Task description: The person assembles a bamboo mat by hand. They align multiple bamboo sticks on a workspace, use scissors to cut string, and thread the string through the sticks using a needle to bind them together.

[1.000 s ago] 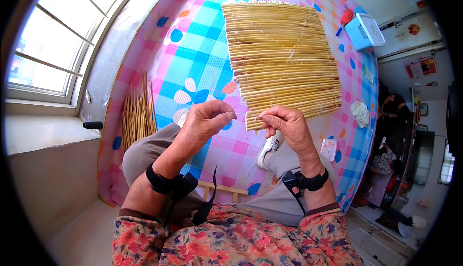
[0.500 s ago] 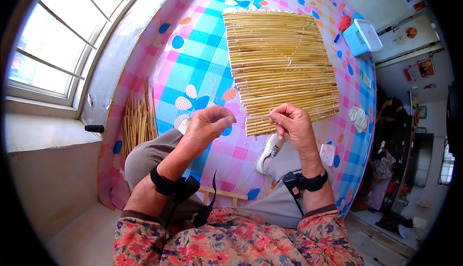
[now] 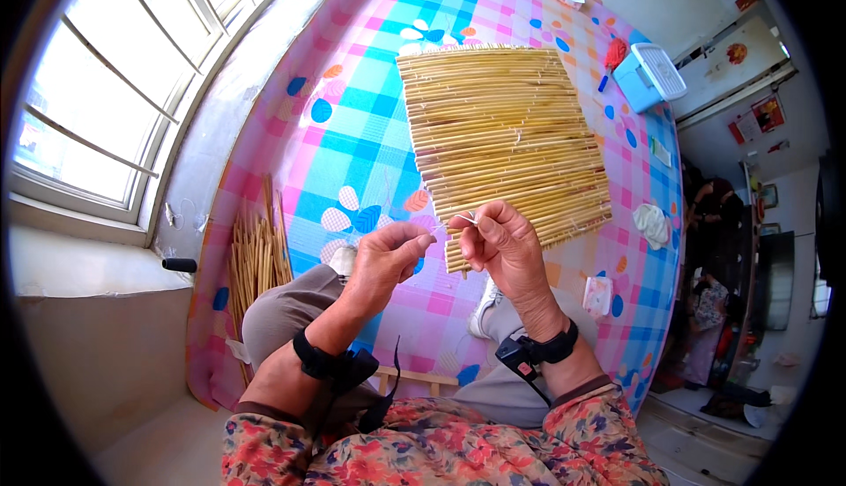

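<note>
Checked plastic in pink and blue, printed with flower shapes, covers the floor cloth (image 3: pixel 370 125) that fills most of my view. On it lies a mat of pale reed stalks (image 3: pixel 507 133), bound side by side, its far edge toward the wall and its near edge just in front of the hands. My left hand (image 3: pixel 383 261) has thumb and forefinger pressed together on a thin white thread (image 3: pixel 445 223). My right hand (image 3: pixel 500 244) pinches the other end of that thread, close against the mat's near edge; its remaining fingers are curled. The two hands sit near each other, not touching. A dark wrist strap is on each forearm.

To the left of my knee, a loose bundle of stalks (image 3: pixel 257 252) lies along the cloth's edge, near the grey sill. A barred window (image 3: pixel 97 107) stands beyond it, bright with daylight. At the far right corner of the cloth sits a light blue box (image 3: pixel 650 76) with a white lid. A crumpled white rag (image 3: pixel 652 224) lies to the right of the mat. A white shoe (image 3: pixel 485 310) shows below my right hand.
</note>
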{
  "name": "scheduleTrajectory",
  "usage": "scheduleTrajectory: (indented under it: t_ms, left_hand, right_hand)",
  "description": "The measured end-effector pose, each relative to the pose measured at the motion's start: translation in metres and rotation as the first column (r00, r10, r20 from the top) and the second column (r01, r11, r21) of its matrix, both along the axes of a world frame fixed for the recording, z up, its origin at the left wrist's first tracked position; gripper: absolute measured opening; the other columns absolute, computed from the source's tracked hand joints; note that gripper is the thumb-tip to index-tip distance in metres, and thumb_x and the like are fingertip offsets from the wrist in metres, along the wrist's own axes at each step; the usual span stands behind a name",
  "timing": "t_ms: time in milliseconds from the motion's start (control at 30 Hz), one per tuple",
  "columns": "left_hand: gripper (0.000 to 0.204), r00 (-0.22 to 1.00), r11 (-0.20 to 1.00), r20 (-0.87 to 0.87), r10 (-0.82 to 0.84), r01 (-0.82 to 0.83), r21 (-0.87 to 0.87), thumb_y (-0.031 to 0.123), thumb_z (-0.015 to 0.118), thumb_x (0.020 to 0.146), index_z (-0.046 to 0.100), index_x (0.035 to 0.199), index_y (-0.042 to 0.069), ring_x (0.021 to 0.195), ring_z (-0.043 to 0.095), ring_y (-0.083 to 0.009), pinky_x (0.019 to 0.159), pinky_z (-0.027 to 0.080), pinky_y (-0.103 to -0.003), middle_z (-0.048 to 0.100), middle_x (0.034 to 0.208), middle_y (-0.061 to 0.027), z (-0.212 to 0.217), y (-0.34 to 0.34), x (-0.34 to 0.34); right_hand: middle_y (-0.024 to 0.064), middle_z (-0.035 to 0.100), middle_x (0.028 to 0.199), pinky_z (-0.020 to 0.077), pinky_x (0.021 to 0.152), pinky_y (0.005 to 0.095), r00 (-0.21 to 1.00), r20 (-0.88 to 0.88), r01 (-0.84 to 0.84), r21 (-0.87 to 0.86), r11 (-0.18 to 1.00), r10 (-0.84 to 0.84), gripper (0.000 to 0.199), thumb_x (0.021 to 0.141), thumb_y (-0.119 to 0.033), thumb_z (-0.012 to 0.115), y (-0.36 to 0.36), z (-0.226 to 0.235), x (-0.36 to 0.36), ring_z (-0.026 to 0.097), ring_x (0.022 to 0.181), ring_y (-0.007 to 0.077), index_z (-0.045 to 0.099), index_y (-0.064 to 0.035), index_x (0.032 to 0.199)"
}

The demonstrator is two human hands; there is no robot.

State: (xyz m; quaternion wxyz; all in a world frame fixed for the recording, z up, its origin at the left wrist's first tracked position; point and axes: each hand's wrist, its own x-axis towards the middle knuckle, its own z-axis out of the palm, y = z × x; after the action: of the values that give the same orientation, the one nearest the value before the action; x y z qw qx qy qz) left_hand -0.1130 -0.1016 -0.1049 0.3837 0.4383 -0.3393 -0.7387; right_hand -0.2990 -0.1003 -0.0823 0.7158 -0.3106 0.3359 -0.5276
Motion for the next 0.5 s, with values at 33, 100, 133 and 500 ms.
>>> scheduleTrajectory:
  t_ms: [33, 100, 133, 500]
  left_hand:
    - [0.014, 0.998, 0.999, -0.058, 0.036, -0.034, 0.037, 0.016, 0.063, 0.085, 0.062, 0.092, 0.004, 0.05, 0.038, -0.0025, 0.043, 0.028, -0.018, 0.051, 0.065, 0.003, -0.001, 0.0, -0.002]
    - [0.014, 0.986, 0.997, -0.149, 0.071, -0.063, 0.055, 0.015, 0.063, 0.084, 0.062, 0.093, 0.005, 0.05, 0.038, -0.0025, 0.043, 0.028, -0.017, 0.051, 0.065, 0.003, -0.002, 0.0, -0.005]
    - [0.014, 0.977, 0.995, -0.193, 0.089, -0.078, 0.065, 0.015, 0.063, 0.084, 0.062, 0.093, 0.005, 0.05, 0.038, -0.0025, 0.042, 0.027, -0.017, 0.051, 0.065, 0.003, -0.002, 0.0, -0.007]
    - [0.01, 0.99, 0.99, -0.077, 0.119, -0.125, -0.071, 0.014, 0.061, 0.085, 0.062, 0.089, 0.004, 0.052, 0.04, -0.0022, 0.044, 0.029, -0.017, 0.052, 0.065, 0.0033, -0.001, 0.003, -0.003]
  right_hand:
    - [0.017, 0.062, 0.101, 0.0464, 0.055, 0.02, 0.999, 0.024, -0.042, -0.059, 0.997, 0.043, 0.012, 0.089, -0.016, 0.056, 0.0, -0.001, 0.001, 0.06, 0.078, 0.0135, 0.055, -0.0051, 0.094]
    - [0.0154, 0.06, 0.105, 0.0478, 0.064, 0.0224, 0.98, -0.196, -0.064, -0.216, 0.974, 0.021, 0.011, 0.089, -0.015, 0.057, 0.001, -0.004, 0.007, 0.059, 0.087, 0.0153, 0.056, -0.0046, 0.091]
    - [0.0146, 0.059, 0.108, 0.0485, 0.068, 0.0237, 0.954, -0.301, -0.089, -0.289, 0.953, -0.003, 0.01, 0.089, -0.014, 0.057, 0.001, -0.005, 0.01, 0.059, 0.092, 0.0162, 0.057, -0.0044, 0.09]
    - [0.0099, 0.059, 0.103, 0.0421, 0.09, 0.0397, 0.486, -0.789, -0.498, -0.603, 0.623, -0.376, 0.013, 0.074, -0.004, 0.066, -0.009, 0.007, 0.017, 0.053, 0.106, 0.03, 0.057, -0.0048, 0.083]
